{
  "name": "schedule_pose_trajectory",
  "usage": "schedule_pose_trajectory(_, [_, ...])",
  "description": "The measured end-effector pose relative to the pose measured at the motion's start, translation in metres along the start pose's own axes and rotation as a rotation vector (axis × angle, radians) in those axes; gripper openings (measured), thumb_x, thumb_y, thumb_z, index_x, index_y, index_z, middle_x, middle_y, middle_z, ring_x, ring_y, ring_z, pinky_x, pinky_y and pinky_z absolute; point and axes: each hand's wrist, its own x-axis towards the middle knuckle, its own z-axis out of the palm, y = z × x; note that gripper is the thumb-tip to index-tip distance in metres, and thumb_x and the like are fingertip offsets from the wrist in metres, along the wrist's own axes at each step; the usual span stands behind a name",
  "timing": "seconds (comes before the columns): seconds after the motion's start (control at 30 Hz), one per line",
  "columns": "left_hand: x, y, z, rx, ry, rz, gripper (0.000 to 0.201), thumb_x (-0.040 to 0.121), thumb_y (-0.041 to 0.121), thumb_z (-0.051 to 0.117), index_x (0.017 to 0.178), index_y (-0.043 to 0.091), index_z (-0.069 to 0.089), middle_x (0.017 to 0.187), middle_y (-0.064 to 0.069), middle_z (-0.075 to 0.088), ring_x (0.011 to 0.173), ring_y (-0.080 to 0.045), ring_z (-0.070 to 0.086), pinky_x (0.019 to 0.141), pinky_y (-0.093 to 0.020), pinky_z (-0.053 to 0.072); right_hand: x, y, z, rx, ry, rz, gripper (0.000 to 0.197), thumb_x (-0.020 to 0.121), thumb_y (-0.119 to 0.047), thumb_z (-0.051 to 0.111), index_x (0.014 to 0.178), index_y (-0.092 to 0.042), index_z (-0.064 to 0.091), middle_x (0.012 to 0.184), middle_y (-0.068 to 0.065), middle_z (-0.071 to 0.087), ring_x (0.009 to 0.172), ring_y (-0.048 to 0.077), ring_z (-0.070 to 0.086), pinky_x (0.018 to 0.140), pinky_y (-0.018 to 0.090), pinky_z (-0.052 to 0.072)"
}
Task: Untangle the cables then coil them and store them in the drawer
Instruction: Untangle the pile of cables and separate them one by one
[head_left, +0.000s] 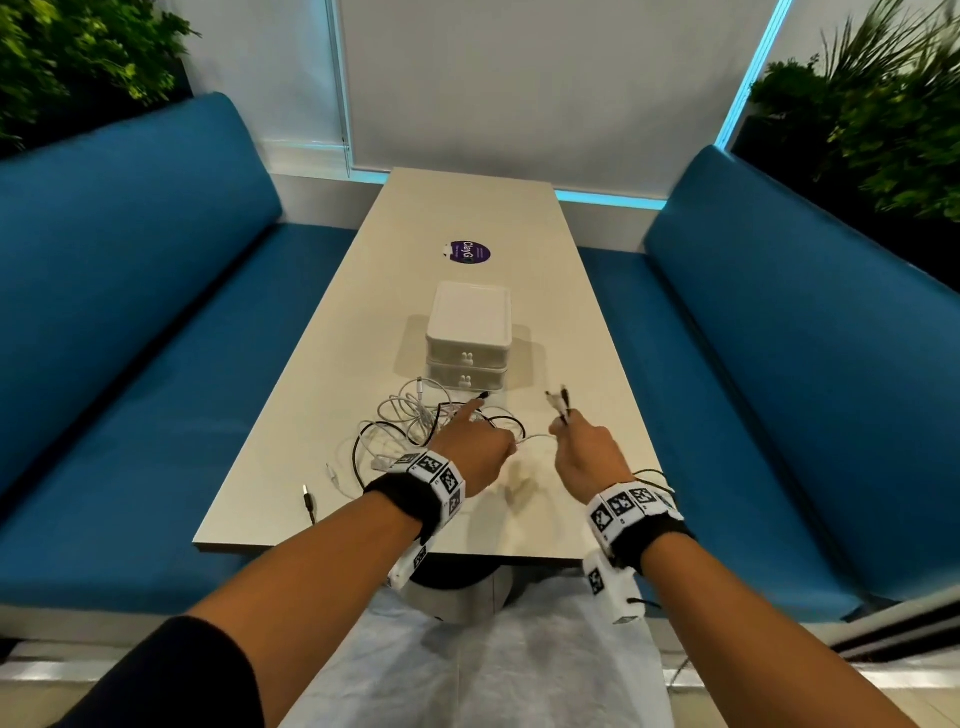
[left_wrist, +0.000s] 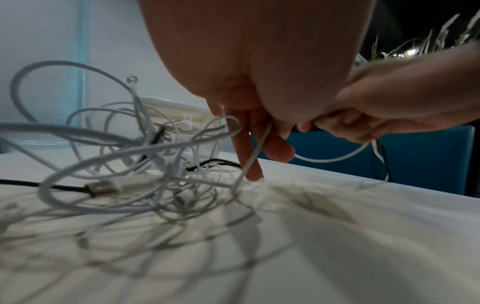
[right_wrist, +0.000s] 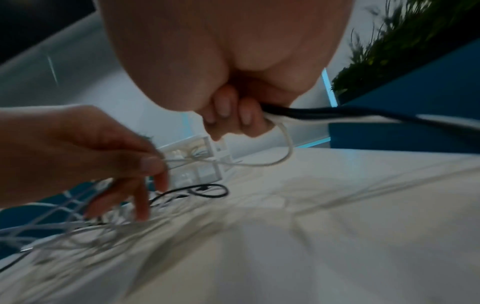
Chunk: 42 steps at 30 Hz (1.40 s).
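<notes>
A tangle of white and black cables (head_left: 410, 426) (left_wrist: 130, 164) lies on the pale table (head_left: 467, 525), just in front of a white two-drawer unit (head_left: 467, 338) (left_wrist: 182, 115) with both drawers closed. My left hand (head_left: 470, 431) (left_wrist: 259, 148) is over the tangle's right side. Its thumb pinches a thin white cable (right_wrist: 259, 164), and its other fingers reach down to the table. That cable loops across to my right hand (head_left: 576, 436) (right_wrist: 228, 115). The right hand grips a bundle of black and white cable ends (head_left: 560, 402), plugs pointing up, with black cable (right_wrist: 363, 113) trailing to the right.
Blue padded benches (head_left: 130, 338) (head_left: 805, 364) flank the narrow table. A purple round sticker (head_left: 469, 252) sits behind the drawer unit. A loose black plug (head_left: 308, 500) and a white plug (head_left: 332, 474) lie near the table's front left. Plants stand in both back corners.
</notes>
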Motion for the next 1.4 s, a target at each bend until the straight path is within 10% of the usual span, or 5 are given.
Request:
schedule_pose_trajectory(0.23, [-0.001,0.006,0.005,-0.375,0.027,-0.046,0.023,0.097,0.007,0.047,0.115,0.01,0.061,0.099,-0.012,0.069,0.094,-0.032,0.063,0.08,-0.037,0.048,-0.003,-0.008,0.015,0.301,-0.156,-0.15,0.025,0.104,-0.026,0.036,0.084,-0.025,0.052,0.075,-0.002,0.055,0.069,0.019,0.049,0.066,0.029,0.037])
schedule_pose_trajectory(0.47, [-0.006,-0.013,0.017,-0.25,0.04,0.0,0.036,0.105,0.039,0.04,0.102,0.01,0.062,0.092,-0.012,0.069,0.086,-0.032,0.062,0.067,-0.034,0.038,0.001,0.02,0.005,-0.061,-0.169,-0.148,0.031,0.102,-0.043,0.037,0.107,-0.016,0.052,0.085,0.012,0.063,0.077,0.034,0.059,0.068,0.038,0.049])
schedule_pose_trajectory(0.63, [-0.005,-0.018,0.026,-0.232,0.033,0.057,0.027,0.107,0.028,0.036,0.089,0.019,0.054,0.087,0.001,0.063,0.076,-0.025,0.055,0.097,-0.037,0.032,0.0,0.046,-0.007,-0.283,-0.068,0.009,0.033,0.103,-0.043,0.031,0.109,-0.016,0.049,0.077,0.006,0.05,0.07,0.031,0.053,0.061,0.035,0.044])
schedule_pose_trajectory(0.93, [0.007,-0.014,0.037,-0.113,0.049,0.065,0.023,0.105,0.028,0.039,0.105,0.024,0.061,0.104,0.003,0.067,0.098,-0.02,0.061,0.1,-0.036,0.023,-0.005,0.071,-0.012,-0.275,0.074,0.251,0.033,0.104,-0.038,0.028,0.112,-0.016,0.05,0.081,0.006,0.05,0.074,0.029,0.053,0.069,0.038,0.048])
schedule_pose_trajectory(1.4, [0.011,-0.006,0.036,-0.144,0.028,-0.002,0.019,0.102,0.029,0.038,0.086,0.03,0.048,0.092,0.005,0.069,0.089,-0.02,0.06,0.097,-0.042,0.029,0.0,0.006,0.023,0.113,-0.244,-0.065,0.017,0.099,-0.026,0.044,0.094,-0.022,0.06,0.093,0.005,0.065,0.091,0.029,0.059,0.071,0.03,0.038])
